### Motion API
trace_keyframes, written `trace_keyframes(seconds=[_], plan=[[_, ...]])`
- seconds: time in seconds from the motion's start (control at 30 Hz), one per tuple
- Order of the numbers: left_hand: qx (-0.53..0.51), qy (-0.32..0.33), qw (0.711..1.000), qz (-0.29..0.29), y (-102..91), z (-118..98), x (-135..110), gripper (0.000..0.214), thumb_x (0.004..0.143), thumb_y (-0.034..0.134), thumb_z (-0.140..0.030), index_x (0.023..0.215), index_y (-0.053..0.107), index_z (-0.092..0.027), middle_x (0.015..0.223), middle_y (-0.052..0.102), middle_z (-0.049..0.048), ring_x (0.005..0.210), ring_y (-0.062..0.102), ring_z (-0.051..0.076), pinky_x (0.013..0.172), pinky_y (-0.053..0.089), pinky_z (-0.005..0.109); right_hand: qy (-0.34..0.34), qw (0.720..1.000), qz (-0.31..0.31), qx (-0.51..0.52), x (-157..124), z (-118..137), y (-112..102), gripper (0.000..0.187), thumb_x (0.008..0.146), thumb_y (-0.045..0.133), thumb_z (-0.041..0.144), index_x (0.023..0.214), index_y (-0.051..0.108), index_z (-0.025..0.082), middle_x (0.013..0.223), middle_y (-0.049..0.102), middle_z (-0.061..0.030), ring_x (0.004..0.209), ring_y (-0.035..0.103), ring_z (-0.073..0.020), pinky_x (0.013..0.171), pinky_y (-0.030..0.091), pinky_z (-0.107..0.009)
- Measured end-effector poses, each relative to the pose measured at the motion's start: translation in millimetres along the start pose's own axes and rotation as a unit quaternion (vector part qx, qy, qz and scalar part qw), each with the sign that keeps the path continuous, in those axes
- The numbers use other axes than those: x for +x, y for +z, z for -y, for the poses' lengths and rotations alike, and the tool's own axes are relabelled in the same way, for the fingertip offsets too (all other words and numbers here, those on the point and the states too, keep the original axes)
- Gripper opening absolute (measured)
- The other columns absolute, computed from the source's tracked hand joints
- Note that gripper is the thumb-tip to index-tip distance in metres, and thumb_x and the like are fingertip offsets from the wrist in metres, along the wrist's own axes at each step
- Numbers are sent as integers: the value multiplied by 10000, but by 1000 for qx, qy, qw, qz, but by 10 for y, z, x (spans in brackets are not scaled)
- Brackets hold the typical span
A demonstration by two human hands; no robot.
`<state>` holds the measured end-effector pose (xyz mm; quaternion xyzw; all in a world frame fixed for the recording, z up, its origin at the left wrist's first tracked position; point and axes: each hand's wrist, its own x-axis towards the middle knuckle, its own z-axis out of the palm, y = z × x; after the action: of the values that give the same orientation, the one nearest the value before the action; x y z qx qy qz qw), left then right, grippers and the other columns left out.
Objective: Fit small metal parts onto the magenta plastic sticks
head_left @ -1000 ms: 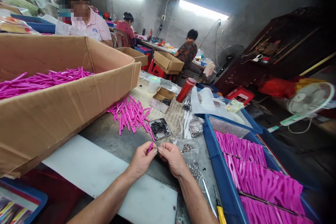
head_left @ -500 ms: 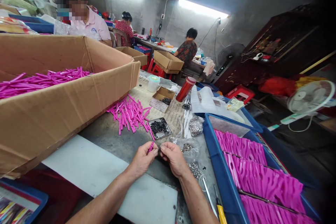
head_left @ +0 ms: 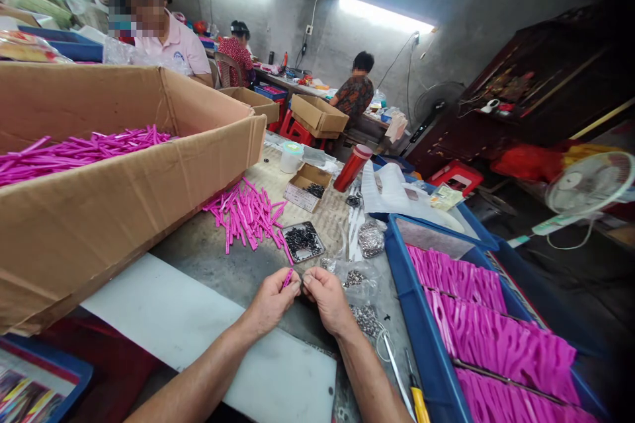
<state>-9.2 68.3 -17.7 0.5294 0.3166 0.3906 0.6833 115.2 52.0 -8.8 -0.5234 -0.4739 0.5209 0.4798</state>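
Between the thumb and fingers of my left hand (head_left: pixel 276 295) is a narrow magenta plastic piece (head_left: pixel 288 277), its upper end poking out. My right hand (head_left: pixel 325 292) is pinched closed beside it, fingertips almost meeting the left ones; whatever it grips is too small to make out. Just beyond the hands lies a small square tray (head_left: pixel 303 242) of tiny black parts. A loose heap of magenta plastic pieces (head_left: pixel 247 215) spreads to its left. Right of my right hand are clear bags of small metal parts (head_left: pixel 366 319).
A large cardboard box (head_left: pixel 133 192) of magenta pieces stands at the left. On the right sits a blue crate (head_left: pixel 414 317) with rows of magenta pieces. A red flask (head_left: pixel 352 168), a small carton (head_left: pixel 301 197) and a yellow-handled screwdriver (head_left: pixel 419 403) are about. Several co-workers sit behind.
Both hands stay pinched together in nearly the same place. The whole view has shifted very slightly; nothing is visibly picked up or let go.
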Motion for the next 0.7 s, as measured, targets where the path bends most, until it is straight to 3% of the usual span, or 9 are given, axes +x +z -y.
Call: trace_keyframes(seconds=[0.7], plan=[[17, 1, 1000, -19, -3, 7, -17, 163, 739, 449, -275, 629, 403, -164, 425, 276, -108, 357, 218, 41, 351, 167, 166, 5, 999, -26, 18, -81, -3, 52, 159, 665, 509, 267, 556, 462, 161, 471, 368, 65, 430, 266, -70, 421, 200, -208]])
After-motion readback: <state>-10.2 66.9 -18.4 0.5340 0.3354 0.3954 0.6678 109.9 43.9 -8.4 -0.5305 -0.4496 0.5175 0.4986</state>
